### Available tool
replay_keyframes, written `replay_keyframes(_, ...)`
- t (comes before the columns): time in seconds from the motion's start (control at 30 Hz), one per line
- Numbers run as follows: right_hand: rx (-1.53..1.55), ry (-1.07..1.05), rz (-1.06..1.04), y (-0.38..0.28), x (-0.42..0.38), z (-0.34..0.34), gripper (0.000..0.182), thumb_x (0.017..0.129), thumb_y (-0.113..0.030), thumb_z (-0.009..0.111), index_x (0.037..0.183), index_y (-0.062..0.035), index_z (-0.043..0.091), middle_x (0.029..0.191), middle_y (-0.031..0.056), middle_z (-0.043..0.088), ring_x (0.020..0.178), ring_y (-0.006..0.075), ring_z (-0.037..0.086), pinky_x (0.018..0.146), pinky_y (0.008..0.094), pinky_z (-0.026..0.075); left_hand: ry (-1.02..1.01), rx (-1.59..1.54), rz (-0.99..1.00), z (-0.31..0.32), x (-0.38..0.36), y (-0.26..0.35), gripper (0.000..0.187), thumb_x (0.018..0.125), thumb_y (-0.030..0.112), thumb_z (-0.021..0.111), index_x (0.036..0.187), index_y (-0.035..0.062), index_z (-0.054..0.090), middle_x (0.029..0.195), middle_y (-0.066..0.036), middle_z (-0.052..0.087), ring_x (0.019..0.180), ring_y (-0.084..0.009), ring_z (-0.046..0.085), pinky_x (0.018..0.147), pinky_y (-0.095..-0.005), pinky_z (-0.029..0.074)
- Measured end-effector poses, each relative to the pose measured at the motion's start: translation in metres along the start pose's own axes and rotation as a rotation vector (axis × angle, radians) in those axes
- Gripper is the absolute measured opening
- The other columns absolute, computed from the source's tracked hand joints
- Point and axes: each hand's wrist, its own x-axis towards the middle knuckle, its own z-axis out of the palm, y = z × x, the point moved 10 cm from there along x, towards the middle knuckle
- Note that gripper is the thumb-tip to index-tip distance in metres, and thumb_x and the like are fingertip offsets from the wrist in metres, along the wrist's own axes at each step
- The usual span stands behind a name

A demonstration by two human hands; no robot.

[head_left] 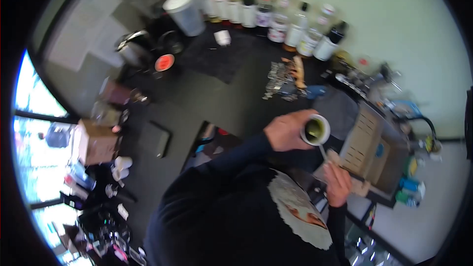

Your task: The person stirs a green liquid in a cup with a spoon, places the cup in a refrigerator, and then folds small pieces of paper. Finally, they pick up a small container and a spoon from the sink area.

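Note:
My left hand (290, 132) is wrapped around a white cup (322, 124), tilted so its open top faces me. Green liquid (314, 130) shows inside it. Just below and to the right, the fingers of my right hand (339, 182) are closed on a thin, pale stirring stick (322, 151) that reaches up to the cup's rim. Motion blur softens the stick and the fingertips. Both hands are in front of my chest, close to the sink's near side.
A sink (394, 165) with a slotted tan board (363, 135) lies to the right. Syrup bottles (297, 29) line the wall behind a pile of small metal pieces (283, 80). A white pitcher (185, 14), a kettle (134, 49) and a dark tablet-like slab (155, 139) stand or lie leftward.

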Motion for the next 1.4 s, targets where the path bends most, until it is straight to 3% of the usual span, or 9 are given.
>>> replay_keyframes(0.37,0.044,0.009,-0.034,0.001,0.012,0.003,0.044,0.079,-0.006,0.086,0.122,-0.0085,0.078,0.124,0.0053,0.076,0.091,0.0206,0.070,0.077,0.0358,0.054,0.009,0.063,0.009,-0.002,0.001,0.001,0.084,0.071,0.020,0.096,0.142,0.0032,0.054,0.132,-0.018,0.068,0.120,-0.0368,0.069,0.099,-0.0424,0.057)
replay_keyframes(0.8,0.031,0.052,-0.020,0.010,0.001,0.000,0.045,0.077,-0.003,0.085,0.121,-0.0063,0.077,0.120,0.0081,0.077,0.091,0.0237,0.072,0.080,0.0378,0.055,-0.034,0.096,0.008,0.011,0.005,-0.001,0.085,0.072,0.020,0.096,0.143,0.0027,0.053,0.133,-0.019,0.067,0.120,-0.0375,0.068,0.101,-0.0430,0.056)
replay_keyframes(0.9,0.228,0.104,0.115,0.025,-0.012,0.006,0.033,0.091,-0.003,0.078,0.124,-0.0036,0.074,0.119,0.0113,0.077,0.085,0.0228,0.073,0.078,0.0358,0.056,-0.031,0.065,0.014,0.011,0.006,0.000,0.085,0.072,0.021,0.096,0.143,0.0026,0.053,0.134,-0.019,0.067,0.121,-0.0373,0.068,0.101,-0.0427,0.056)
replay_keyframes(0.97,0.838,0.132,0.712,0.062,-0.037,0.037,0.026,0.108,-0.012,0.062,0.129,-0.0005,0.071,0.117,0.0152,0.077,0.080,0.0197,0.073,0.075,0.0319,0.056,-0.037,0.064,0.009,0.011,0.007,0.002,0.085,0.072,0.021,0.096,0.143,0.0025,0.053,0.134,-0.019,0.067,0.121,-0.0371,0.068,0.102,-0.0425,0.056)
replay_keyframes(1.07,1.039,0.194,0.880,0.071,-0.047,0.054,0.039,0.115,-0.028,0.052,0.132,0.0038,0.066,0.115,0.0210,0.076,0.078,0.0175,0.071,0.074,0.0305,0.057,-0.036,0.058,0.001,0.013,0.009,0.000,0.085,0.072,0.021,0.097,0.143,0.0024,0.054,0.135,-0.019,0.067,0.122,-0.0368,0.068,0.102,-0.0423,0.056)
replay_keyframes(1.17,1.083,0.195,0.942,0.076,-0.050,0.060,0.039,0.114,-0.028,0.053,0.134,0.0043,0.065,0.115,0.0220,0.075,0.079,0.0184,0.070,0.072,0.0307,0.056,-0.028,0.063,-0.003,0.013,0.010,-0.003,0.086,0.072,0.021,0.097,0.143,0.0022,0.054,0.134,-0.019,0.067,0.122,-0.0364,0.068,0.102,-0.0421,0.056)
replay_keyframes(1.3,1.092,0.299,0.880,0.071,-0.043,0.044,0.032,0.113,-0.019,0.055,0.131,0.0022,0.069,0.116,0.0166,0.077,0.081,0.0165,0.071,0.074,0.0288,0.055,-0.027,0.054,-0.022,0.013,0.011,-0.003,0.086,0.072,0.022,0.097,0.143,0.0018,0.054,0.132,-0.018,0.068,0.120,-0.0345,0.070,0.101,-0.0410,0.056)
replay_keyframes(1.37,0.672,0.162,0.585,0.053,-0.019,0.020,0.024,0.109,-0.011,0.059,0.125,0.0021,0.072,0.115,0.0151,0.077,0.083,0.0183,0.071,0.075,0.0303,0.057,-0.023,0.050,-0.010,0.011,0.014,-0.001,0.085,0.072,0.022,0.097,0.143,0.0018,0.054,0.130,-0.018,0.069,0.119,-0.0337,0.071,0.100,-0.0406,0.056)
replay_keyframes(1.4,0.662,0.174,0.592,0.054,-0.020,0.018,0.024,0.109,-0.011,0.059,0.125,0.0021,0.072,0.115,0.0151,0.077,0.083,0.0183,0.071,0.075,0.0303,0.057,-0.022,0.045,0.000,0.011,0.015,0.002,0.085,0.072,0.022,0.097,0.143,0.0018,0.054,0.129,-0.017,0.070,0.118,-0.0328,0.071,0.100,-0.0402,0.057)
